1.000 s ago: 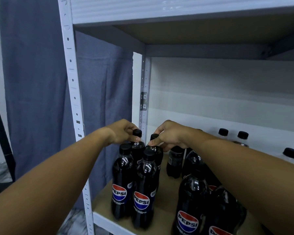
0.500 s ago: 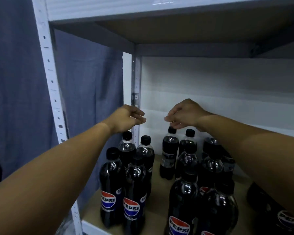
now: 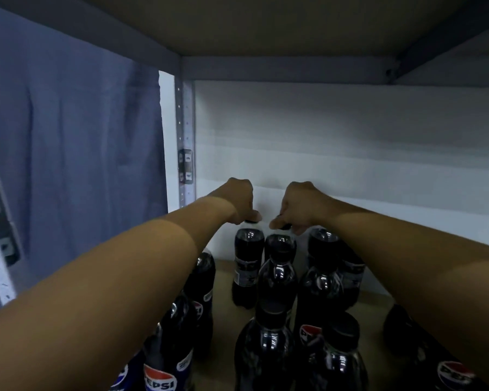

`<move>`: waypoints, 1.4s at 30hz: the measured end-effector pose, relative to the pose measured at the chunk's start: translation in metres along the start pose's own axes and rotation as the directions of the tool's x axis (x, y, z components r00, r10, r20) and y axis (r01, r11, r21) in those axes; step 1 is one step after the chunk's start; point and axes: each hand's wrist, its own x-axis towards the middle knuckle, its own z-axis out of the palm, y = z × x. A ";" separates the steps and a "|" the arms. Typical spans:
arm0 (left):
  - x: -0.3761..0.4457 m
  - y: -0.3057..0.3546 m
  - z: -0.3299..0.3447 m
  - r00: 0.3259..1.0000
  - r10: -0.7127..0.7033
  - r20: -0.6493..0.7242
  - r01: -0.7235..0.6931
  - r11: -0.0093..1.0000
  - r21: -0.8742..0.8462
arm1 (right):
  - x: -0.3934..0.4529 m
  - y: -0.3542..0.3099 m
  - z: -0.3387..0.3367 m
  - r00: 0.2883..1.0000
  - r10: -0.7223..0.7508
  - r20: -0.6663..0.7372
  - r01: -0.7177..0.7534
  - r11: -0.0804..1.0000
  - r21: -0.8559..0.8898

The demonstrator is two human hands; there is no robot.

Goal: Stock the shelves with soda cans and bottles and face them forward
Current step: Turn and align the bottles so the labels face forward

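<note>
Several dark Pepsi bottles stand on the brown shelf board (image 3: 223, 280). My left hand (image 3: 239, 200) reaches deep into the shelf and pinches the black cap of the back-row bottle (image 3: 247, 266), whose label is turned partly sideways. Beside it, my right hand (image 3: 299, 204) pinches the cap of a second back-row bottle (image 3: 280, 245). Both bottles stand upright on the board close to the white back wall. Nearer bottles (image 3: 277, 342) in front show their red-white-blue logos toward me or slightly off to the side.
The upper shelf's underside (image 3: 266, 24) hangs low over my arms. A perforated grey upright (image 3: 185, 142) stands at the back left corner, a blue-grey curtain (image 3: 74, 153) beyond it. More bottles (image 3: 331, 263) crowd the right side; a strip of bare board lies left of the back row.
My hands were raised above the bottles with fingers loose; both have reached further back and lowered onto the caps of two back-row bottles. The view has moved in under the upper shelf.
</note>
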 end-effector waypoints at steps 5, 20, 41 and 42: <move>-0.004 -0.005 -0.009 0.991 0.083 0.101 -0.083 0.997 -0.008 | -0.005 -0.001 -0.006 0.999 -0.004 0.052 0.000 0.997 0.078; -0.003 -0.012 -0.008 0.995 -0.013 0.100 0.023 0.995 -0.100 | -0.006 0.004 -0.001 1.000 0.001 0.026 -0.003 0.996 0.088; 0.002 -0.007 -0.008 0.993 0.003 0.116 0.021 0.978 -0.206 | -0.012 0.016 -0.002 0.997 0.042 0.059 -0.057 0.956 0.287; 0.002 -0.007 -0.007 0.993 -0.011 0.119 0.033 0.982 -0.186 | -0.012 0.016 -0.001 0.998 0.040 0.048 -0.052 0.959 0.280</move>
